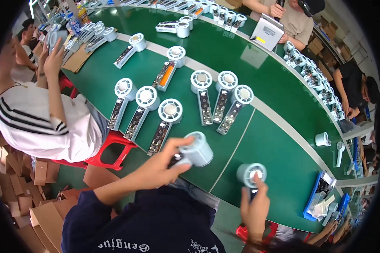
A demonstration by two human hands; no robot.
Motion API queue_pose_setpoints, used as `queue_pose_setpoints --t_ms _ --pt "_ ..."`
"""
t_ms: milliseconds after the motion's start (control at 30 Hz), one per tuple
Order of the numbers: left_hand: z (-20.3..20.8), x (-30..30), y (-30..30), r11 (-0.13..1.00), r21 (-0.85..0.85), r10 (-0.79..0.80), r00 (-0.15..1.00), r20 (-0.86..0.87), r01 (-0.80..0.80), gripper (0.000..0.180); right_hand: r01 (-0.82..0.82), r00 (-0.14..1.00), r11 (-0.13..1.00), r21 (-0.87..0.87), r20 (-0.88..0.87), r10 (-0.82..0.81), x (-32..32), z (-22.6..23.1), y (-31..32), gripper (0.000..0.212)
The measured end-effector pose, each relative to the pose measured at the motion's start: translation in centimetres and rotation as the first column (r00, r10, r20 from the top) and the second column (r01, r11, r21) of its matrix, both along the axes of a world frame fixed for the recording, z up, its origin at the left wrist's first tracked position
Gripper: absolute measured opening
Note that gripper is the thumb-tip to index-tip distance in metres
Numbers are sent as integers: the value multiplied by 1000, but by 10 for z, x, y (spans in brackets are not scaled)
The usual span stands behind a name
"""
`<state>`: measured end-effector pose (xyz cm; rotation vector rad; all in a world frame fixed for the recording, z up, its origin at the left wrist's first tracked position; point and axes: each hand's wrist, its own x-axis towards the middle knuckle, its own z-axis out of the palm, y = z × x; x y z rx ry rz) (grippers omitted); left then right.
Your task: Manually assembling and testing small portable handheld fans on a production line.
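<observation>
My left hand (158,167) is closed around the handle of a pale blue handheld fan (202,152), its round head tilted up over the table's near edge. Farther right, my right hand (257,204) grips another such fan (243,173) by the handle, fingers up against the round head. Just beyond my left hand lies a handheld fan (170,110) with its handle open and the circuit board bare. Two more like it, one with a board-filled handle (136,123), lie to its left. Past the gap between my hands, three open-handled fans (204,107) lie close together.
The green table (240,147) curves away, with a pale strip across it. A fan with an orange part (168,76) lies farther off. A blue bin (313,202) stands at right. Co-workers sit around; a person in a white shirt (50,118) is at left, near a red stool (114,149).
</observation>
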<state>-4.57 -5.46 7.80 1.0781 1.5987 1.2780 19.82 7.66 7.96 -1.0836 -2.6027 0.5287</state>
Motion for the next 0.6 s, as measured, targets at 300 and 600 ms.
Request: queue_pose_setpoints --t_ms 300,600 --pt "77 -39 -44 395 807 -754 347 558 -439 53 -686 -17 718 -121 -983 -181 55 71 -3 55" --pt "115 -75 -67 473 807 -639 768 37 354 29 -538 -414 771 342 -903 112 52 99 0 36"
